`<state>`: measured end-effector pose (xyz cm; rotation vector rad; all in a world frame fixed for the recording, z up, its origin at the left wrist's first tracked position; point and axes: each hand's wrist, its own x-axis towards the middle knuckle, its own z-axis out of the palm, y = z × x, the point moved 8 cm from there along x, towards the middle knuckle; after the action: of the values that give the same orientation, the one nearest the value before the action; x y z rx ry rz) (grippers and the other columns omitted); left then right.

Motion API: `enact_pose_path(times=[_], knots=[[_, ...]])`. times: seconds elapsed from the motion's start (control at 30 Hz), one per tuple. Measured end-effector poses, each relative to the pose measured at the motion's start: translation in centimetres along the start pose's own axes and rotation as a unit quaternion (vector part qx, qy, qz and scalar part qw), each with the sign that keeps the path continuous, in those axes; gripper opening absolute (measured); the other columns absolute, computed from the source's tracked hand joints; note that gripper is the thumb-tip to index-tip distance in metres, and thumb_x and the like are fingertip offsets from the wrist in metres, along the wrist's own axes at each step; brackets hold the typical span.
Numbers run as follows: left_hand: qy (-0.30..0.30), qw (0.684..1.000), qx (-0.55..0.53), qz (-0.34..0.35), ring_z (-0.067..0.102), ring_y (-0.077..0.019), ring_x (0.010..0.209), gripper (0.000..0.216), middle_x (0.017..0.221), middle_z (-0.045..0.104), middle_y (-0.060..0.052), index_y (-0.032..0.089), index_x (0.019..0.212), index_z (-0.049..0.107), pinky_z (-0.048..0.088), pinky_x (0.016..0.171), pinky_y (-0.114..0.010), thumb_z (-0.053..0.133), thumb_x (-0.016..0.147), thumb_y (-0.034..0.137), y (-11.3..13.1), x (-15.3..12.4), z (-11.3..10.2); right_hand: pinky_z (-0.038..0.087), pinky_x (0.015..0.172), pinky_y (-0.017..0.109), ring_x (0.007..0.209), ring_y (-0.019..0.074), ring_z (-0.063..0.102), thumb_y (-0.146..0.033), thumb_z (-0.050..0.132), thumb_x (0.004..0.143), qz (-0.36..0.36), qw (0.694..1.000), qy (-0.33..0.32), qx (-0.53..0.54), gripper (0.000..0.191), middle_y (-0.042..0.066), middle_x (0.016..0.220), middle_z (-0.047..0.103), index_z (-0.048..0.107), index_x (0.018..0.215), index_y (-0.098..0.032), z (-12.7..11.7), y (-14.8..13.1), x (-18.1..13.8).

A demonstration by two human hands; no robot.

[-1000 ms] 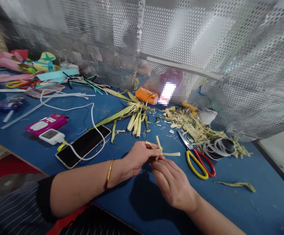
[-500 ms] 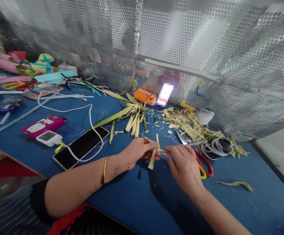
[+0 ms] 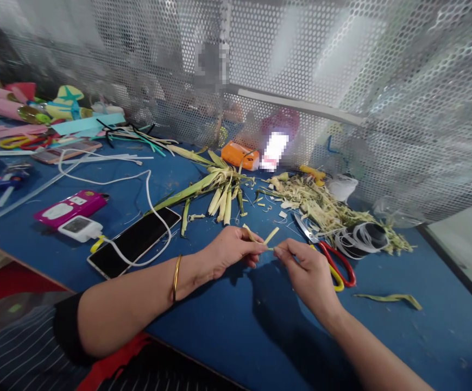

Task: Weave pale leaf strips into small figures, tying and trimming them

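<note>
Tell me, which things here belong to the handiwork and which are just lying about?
Seemingly part of the work:
pale leaf strips, held between the left hand and right hand
leaf bundle
scissors, probably

Apparently just lying about:
dark-screened phone
magenta pack
orange pack

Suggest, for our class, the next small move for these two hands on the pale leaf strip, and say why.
Probably the right hand should pull gently outward while the left hand holds firm: both seem to pinch the pale leaf strip, a short stretch spans between them, and a loose end sticks up beside it.
</note>
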<state>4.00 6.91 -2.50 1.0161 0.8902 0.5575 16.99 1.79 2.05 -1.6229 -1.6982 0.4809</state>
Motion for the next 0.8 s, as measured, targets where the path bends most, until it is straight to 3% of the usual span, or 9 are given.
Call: enact_pose_path(times=[0.17, 0.27, 0.4, 0.57, 0.8], knots=[[-0.026, 1.000, 0.014, -0.009, 0.054, -0.0087, 0.048, 0.021, 0.055, 0.058, 0.001, 0.010, 0.077, 0.067, 0.048, 0.053, -0.024, 0.078, 0.066, 0.025, -0.3, -0.2, 0.1, 0.039, 0.065, 0.029, 0.069, 0.0176, 0.055, -0.044, 0.059, 0.083, 0.102, 0.976, -0.098, 0.168, 0.030, 0.002, 0.069, 0.065, 0.066, 0.068, -0.019, 1.6, 1.7, 0.4], [-0.077, 0.996, 0.027, -0.025, 0.053, -0.0086, 0.048, 0.030, 0.057, 0.058, 0.002, 0.011, 0.080, 0.066, 0.048, 0.054, -0.024, 0.080, 0.064, 0.033, -0.7, -0.5, 1.0, 0.041, 0.069, 0.029, 0.073, 0.0178, 0.056, -0.047, 0.067, 0.077, 0.145, 0.943, -0.075, 0.290, 0.030, 0.003, 0.074, 0.066, 0.067, 0.071, -0.018, 1.8, 2.1, 0.3], [-0.134, 0.989, 0.004, -0.060, 0.053, -0.0096, 0.046, 0.042, 0.052, 0.054, 0.004, 0.013, 0.082, 0.065, 0.050, 0.056, -0.027, 0.074, 0.069, 0.052, -1.5, -1.0, 2.3, 0.040, 0.065, 0.028, 0.065, 0.0146, 0.052, -0.043, 0.073, 0.074, 0.194, 0.896, -0.049, 0.397, 0.029, 0.001, 0.066, 0.061, 0.061, 0.063, -0.018, 2.4, 2.4, -0.3], [-0.143, 0.988, 0.007, -0.060, 0.048, -0.0073, 0.044, 0.040, 0.050, 0.048, 0.007, 0.013, 0.082, 0.068, 0.048, 0.055, -0.025, 0.075, 0.068, 0.050, -1.7, -1.1, 2.6, 0.038, 0.064, 0.026, 0.064, 0.0127, 0.050, -0.038, 0.071, 0.076, 0.180, 0.890, -0.064, 0.413, 0.026, -0.001, 0.061, 0.057, 0.062, 0.062, -0.018, 3.0, 1.6, -0.5], [-0.158, 0.986, 0.047, -0.007, 0.048, -0.0083, 0.042, 0.032, 0.048, 0.048, 0.007, 0.014, 0.076, 0.065, 0.047, 0.052, -0.025, 0.072, 0.071, 0.045, -0.9, -1.3, 2.7, 0.038, 0.062, 0.027, 0.062, 0.0143, 0.049, -0.039, 0.079, 0.062, 0.226, 0.884, 0.043, 0.407, 0.025, 0.000, 0.061, 0.058, 0.064, 0.060, -0.019, 1.9, 3.4, -0.6]])
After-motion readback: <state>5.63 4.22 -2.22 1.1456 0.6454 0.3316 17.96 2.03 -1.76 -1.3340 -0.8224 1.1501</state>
